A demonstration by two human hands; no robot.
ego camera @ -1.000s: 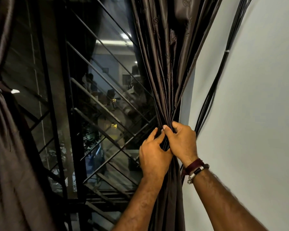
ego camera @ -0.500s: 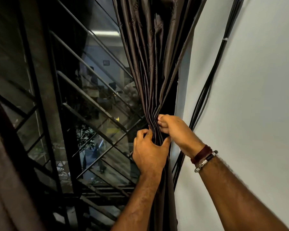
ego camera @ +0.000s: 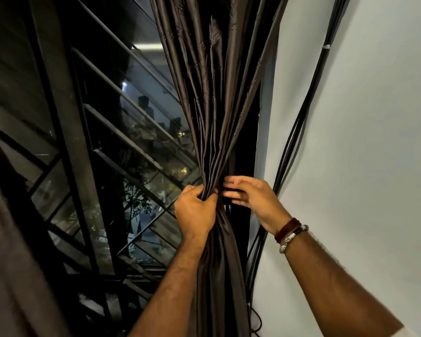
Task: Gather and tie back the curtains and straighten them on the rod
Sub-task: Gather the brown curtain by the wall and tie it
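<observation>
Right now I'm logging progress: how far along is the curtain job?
Done: the right curtain is gathered into a bunch. In hand: the left hand grips that bunch while the right hand, fingers straight, reaches behind it. Left: no tie shows round it; the rod is out of view.

Maroon and silver-beaded bracelets (ego camera: 292, 233), bare forearms

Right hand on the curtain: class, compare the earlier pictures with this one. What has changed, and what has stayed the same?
The right hand has let go of the gathered curtain; its fingers are now straight, just beside the bunch. The left hand still grips the gathered folds at the same height. The black cables on the wall are unchanged.
</observation>
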